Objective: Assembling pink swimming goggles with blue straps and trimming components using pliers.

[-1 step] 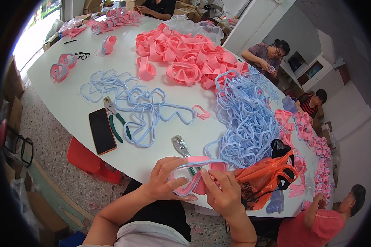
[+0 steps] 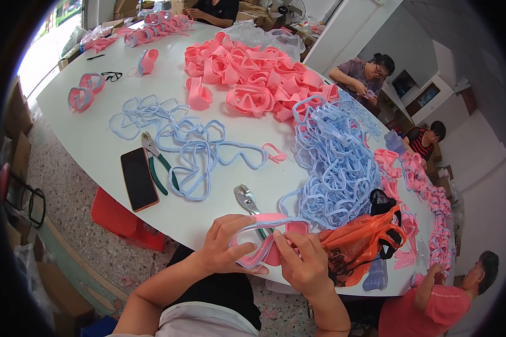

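Note:
Near the table's front edge I hold a pink swim mask skirt (image 2: 297,226) with a pale blue frame around its rim. My left hand (image 2: 225,250) is closed on its left end, thumb inside the opening and fingers over the top. My right hand (image 2: 306,264) pinches the right, nose-side part; the fingers hide some of it. Just beyond the mask lie slip-joint pliers (image 2: 246,197), their green handles partly covered by it. A large tangle of pale blue frames (image 2: 337,168) is heaped beyond my right hand. More loose blue frames (image 2: 194,149) lie farther left.
Pink mask skirts (image 2: 253,73) are piled at the far middle. A phone (image 2: 139,178) and green-handled pliers (image 2: 152,147) lie on the left, above a red stool (image 2: 118,219). An orange plastic bag (image 2: 357,241) sits by my right hand. Several people work around the table (image 2: 90,151).

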Action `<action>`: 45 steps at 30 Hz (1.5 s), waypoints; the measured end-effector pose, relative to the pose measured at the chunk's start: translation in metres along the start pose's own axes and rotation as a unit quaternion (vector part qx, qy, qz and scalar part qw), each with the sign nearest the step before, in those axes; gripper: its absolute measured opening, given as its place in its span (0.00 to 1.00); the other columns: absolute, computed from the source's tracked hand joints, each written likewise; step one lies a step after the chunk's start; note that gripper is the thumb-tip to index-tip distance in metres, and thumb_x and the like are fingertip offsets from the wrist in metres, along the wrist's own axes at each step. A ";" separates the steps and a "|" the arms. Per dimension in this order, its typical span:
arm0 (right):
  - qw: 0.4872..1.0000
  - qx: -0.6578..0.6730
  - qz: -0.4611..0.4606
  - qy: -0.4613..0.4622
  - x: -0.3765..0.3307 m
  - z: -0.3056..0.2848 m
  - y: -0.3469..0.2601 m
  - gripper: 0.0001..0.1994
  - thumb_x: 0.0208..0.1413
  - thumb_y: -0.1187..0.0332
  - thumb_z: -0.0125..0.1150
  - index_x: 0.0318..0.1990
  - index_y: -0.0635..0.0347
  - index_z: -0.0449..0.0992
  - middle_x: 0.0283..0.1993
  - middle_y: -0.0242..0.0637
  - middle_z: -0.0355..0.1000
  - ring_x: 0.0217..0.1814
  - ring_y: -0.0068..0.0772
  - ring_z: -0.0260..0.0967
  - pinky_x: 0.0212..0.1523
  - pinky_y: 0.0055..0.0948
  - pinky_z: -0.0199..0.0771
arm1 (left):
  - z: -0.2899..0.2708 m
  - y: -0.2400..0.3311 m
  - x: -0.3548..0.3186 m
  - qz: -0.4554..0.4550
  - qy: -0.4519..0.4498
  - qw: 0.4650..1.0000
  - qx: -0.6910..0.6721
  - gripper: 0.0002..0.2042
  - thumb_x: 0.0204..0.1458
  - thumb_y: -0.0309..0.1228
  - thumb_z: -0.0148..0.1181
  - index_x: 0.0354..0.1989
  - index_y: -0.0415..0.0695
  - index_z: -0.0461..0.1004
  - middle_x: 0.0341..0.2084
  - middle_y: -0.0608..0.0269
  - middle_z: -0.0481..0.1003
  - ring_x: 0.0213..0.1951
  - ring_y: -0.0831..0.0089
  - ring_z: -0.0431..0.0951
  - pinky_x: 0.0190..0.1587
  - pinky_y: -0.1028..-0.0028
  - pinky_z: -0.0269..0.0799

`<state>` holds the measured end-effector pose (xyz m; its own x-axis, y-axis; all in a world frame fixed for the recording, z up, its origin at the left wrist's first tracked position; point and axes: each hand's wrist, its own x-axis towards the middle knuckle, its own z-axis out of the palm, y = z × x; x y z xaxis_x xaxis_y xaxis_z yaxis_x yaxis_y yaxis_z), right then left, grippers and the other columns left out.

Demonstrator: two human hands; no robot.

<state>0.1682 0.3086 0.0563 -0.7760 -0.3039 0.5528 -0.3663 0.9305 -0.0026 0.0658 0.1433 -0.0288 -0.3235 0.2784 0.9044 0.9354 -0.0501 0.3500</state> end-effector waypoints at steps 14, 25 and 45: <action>1.000 0.011 0.011 0.014 -0.006 0.003 -0.007 0.25 0.37 0.82 0.60 0.49 0.64 0.77 0.41 0.40 0.69 0.31 0.38 0.66 0.30 0.31 0.70 | 0.000 0.005 -0.001 0.003 -0.003 1.000 -0.001 0.26 0.34 0.50 0.76 0.36 0.51 0.70 0.51 0.48 0.69 0.47 0.54 0.72 0.48 0.63 0.69; 0.976 0.143 0.165 -0.023 0.011 -0.012 0.009 0.19 0.48 0.65 0.68 0.50 0.55 0.78 0.48 0.35 0.68 0.50 0.38 0.62 0.51 0.35 0.59 | -0.006 -0.003 -0.002 0.014 -0.042 0.999 -0.029 0.29 0.31 0.50 0.77 0.38 0.53 0.68 0.51 0.47 0.68 0.47 0.53 0.72 0.47 0.61 0.69; 0.768 0.534 0.355 -0.014 0.006 0.025 0.045 0.11 0.45 0.69 0.74 0.37 0.61 0.83 0.29 0.25 0.69 0.33 0.19 0.58 0.36 0.21 0.57 | 0.025 0.005 -0.012 -0.492 0.070 0.600 -0.627 0.40 0.40 0.43 0.76 0.59 0.41 0.60 0.49 0.56 0.71 0.54 0.66 0.72 0.58 0.65 0.67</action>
<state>0.1341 0.3438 0.0389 -0.9798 0.1838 0.0786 -0.0469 0.1711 -0.9841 0.0777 0.1639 -0.0447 -0.7217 0.6863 0.0904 -0.5326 -0.6340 0.5607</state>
